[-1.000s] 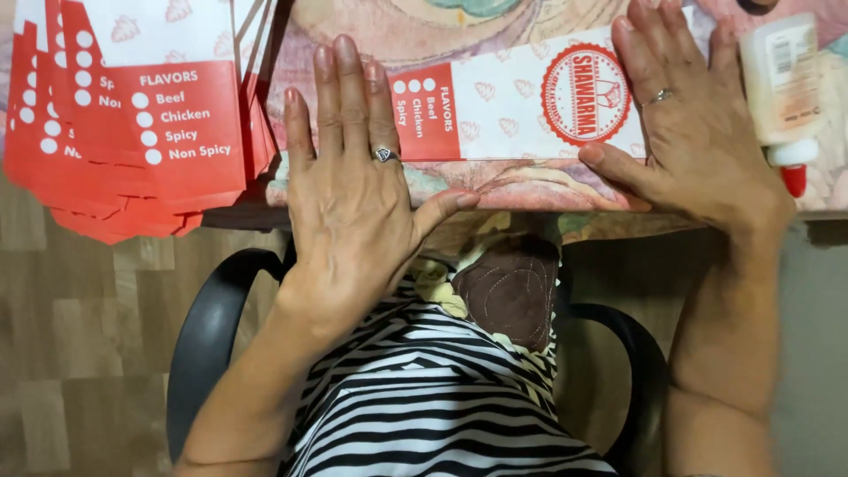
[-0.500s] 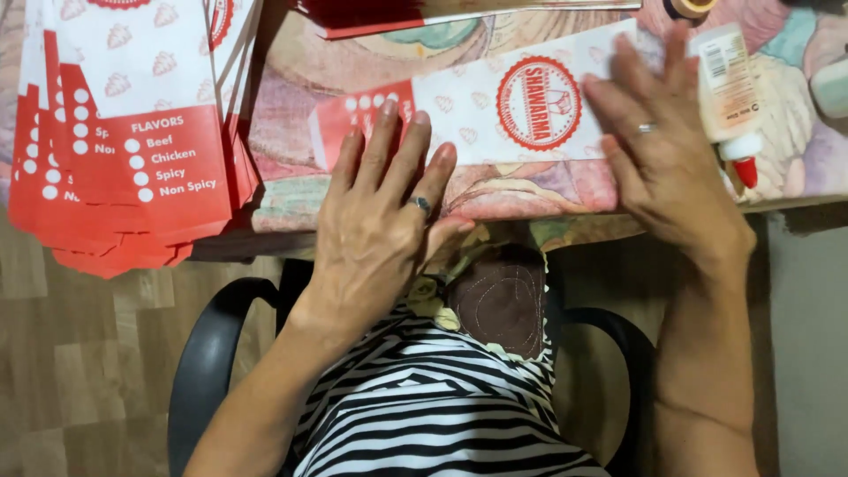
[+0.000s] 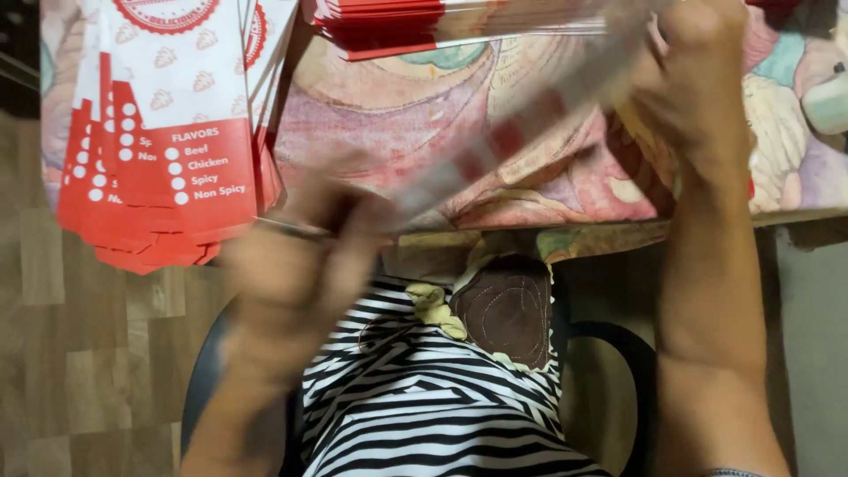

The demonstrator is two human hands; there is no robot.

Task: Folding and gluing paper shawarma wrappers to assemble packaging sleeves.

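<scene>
Up off the table comes the flat paper sleeve (image 3: 530, 115), which half a second ago lay pressed under both palms; now it streaks diagonally across the patterned tablecloth (image 3: 389, 124), a red-and-white blur slanting from the left hand (image 3: 305, 247) up to the right hand (image 3: 698, 79). Left hand is smeared by motion, fingers seemingly pinched on the sleeve's lower end, though I cannot tell the grip for certain. Right hand looks curled closed around the upper end, knuckles toward the camera. Risks from here: at this speed a loose pinch could let the sleeve slip and flap away, or buckle along the wrong crease. Just left, the fanned stack of finished sleeves (image 3: 168, 150) overhangs the table edge, and a brush from the left forearm could tip it to the floor. Another red-edged pile (image 3: 424, 22) sits at the far side, and a pale bottle (image 3: 830, 102) near the right edge could be knocked over.
</scene>
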